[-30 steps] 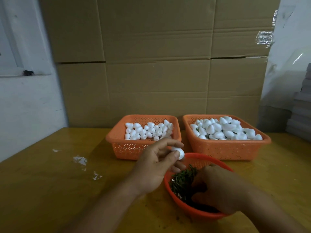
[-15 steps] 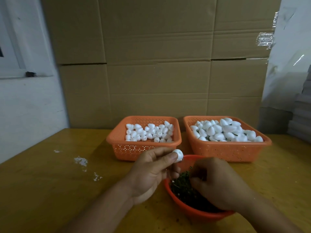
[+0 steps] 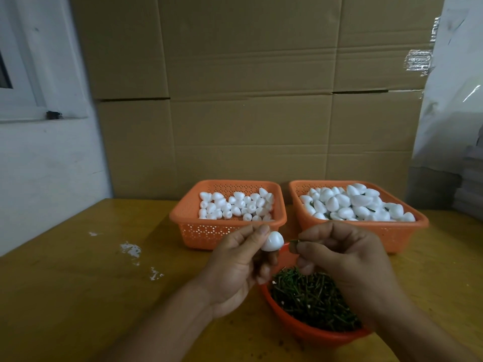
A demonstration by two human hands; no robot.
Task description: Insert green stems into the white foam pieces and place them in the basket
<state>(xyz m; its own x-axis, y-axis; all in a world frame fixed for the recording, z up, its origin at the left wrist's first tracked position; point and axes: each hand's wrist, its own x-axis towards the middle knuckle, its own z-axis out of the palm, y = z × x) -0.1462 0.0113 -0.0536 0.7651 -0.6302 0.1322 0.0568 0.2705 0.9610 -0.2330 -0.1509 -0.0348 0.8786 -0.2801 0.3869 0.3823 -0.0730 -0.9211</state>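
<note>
Lifted out of the round bowl (image 3: 300, 327) of green stems, the right hand (image 3: 347, 262) now pinches one green stem (image 3: 294, 241) above it, just beside the white foam piece (image 3: 272, 241) pinched in the left hand (image 3: 240, 262). Both orange baskets (image 3: 227, 231) sit behind the bowl.

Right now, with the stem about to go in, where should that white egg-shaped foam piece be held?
Hold the white egg-shaped foam piece around its rounded sides, from the left, as the left hand does. That probably leaves its right end clear for the thin green stem pinched in the right hand.
</note>
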